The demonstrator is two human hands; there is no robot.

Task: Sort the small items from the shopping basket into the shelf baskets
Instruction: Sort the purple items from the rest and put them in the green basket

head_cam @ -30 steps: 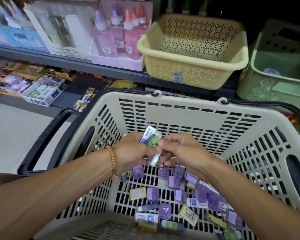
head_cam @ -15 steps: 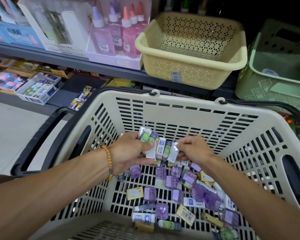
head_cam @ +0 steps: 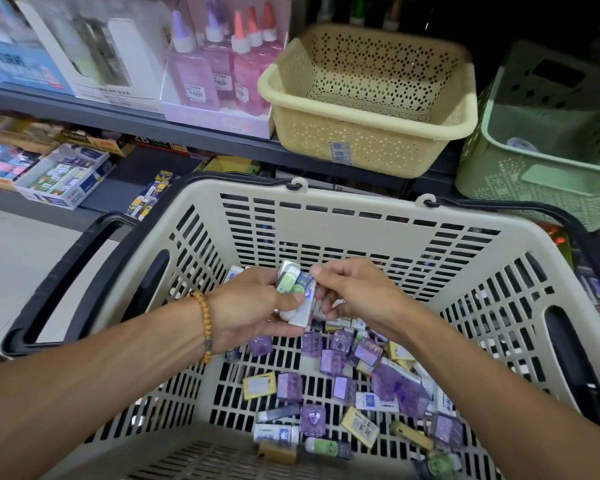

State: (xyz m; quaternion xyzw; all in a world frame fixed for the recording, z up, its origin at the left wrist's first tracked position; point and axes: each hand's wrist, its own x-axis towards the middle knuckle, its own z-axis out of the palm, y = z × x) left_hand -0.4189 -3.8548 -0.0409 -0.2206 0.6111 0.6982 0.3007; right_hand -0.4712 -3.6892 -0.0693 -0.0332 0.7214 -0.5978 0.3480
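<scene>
A beige slotted shopping basket (head_cam: 361, 216) with black handles fills the lower view. Its floor holds several small items: purple clear boxes (head_cam: 289, 386), yellow packs (head_cam: 259, 385) and white erasers (head_cam: 276, 434). My left hand (head_cam: 250, 306), with a bead bracelet at the wrist, grips a bunch of white, green and blue erasers (head_cam: 297, 289) above the basket floor. My right hand (head_cam: 354, 292) pinches the right side of that same bunch. On the shelf behind stand a cream perforated basket (head_cam: 364, 133) and a green basket (head_cam: 534, 174).
Pink and purple glue bottles (head_cam: 219, 71) in a display box stand left of the cream basket. White and blue boxes sit further left on the grey shelf (head_cam: 118, 114). A lower shelf holds stationery boxes (head_cam: 63, 174). Pale floor lies at the left.
The erasers were fanned out between both hands half a second ago; now they are gathered into a tight bunch in my left hand, with my right hand closer against them.
</scene>
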